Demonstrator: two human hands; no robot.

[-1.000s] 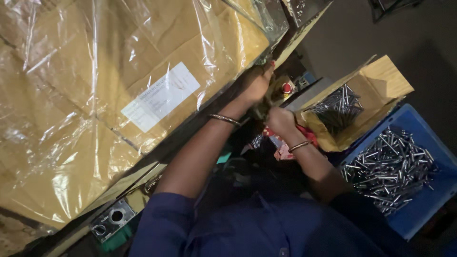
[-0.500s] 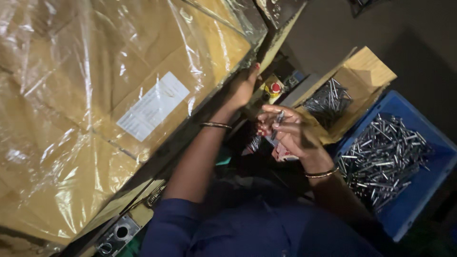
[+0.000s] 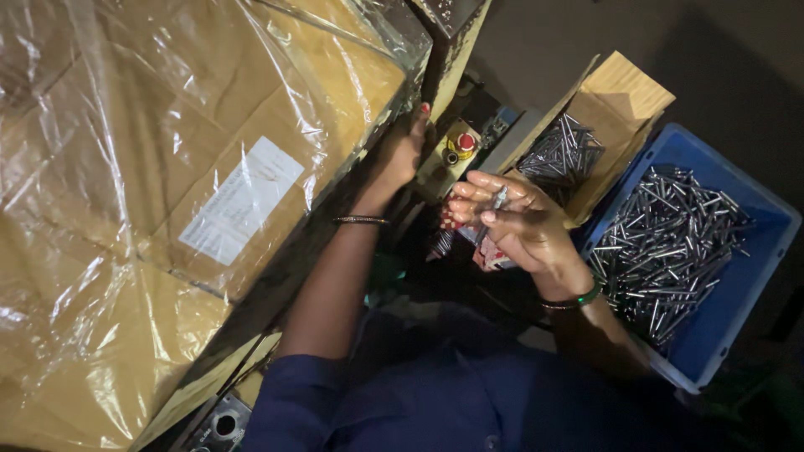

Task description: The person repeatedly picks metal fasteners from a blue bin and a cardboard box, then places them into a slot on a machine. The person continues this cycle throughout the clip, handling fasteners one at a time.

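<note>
My right hand (image 3: 511,222) is raised palm-up in the middle of the view and pinches a thin metal rod (image 3: 497,201) between fingers and thumb. My left hand (image 3: 402,151) reaches forward to the machine panel, fingers resting beside a yellow plate with a red button (image 3: 465,142). A bangle sits on each wrist. A cardboard box of metal rods (image 3: 563,151) lies just beyond the right hand. To its right stands a blue bin (image 3: 737,276) holding several more metal rods (image 3: 670,243).
A big cardboard carton wrapped in clear plastic (image 3: 167,192), with a white label, fills the left half. A red-and-white packet (image 3: 490,255) lies under the right hand. A grey metal part with holes (image 3: 219,425) shows at the bottom left. The floor at the top right is dark.
My right hand has lifted off the red packet and turned palm-up with a rod in its fingers. My left hand has stayed at the button panel. The camera has moved closer.
</note>
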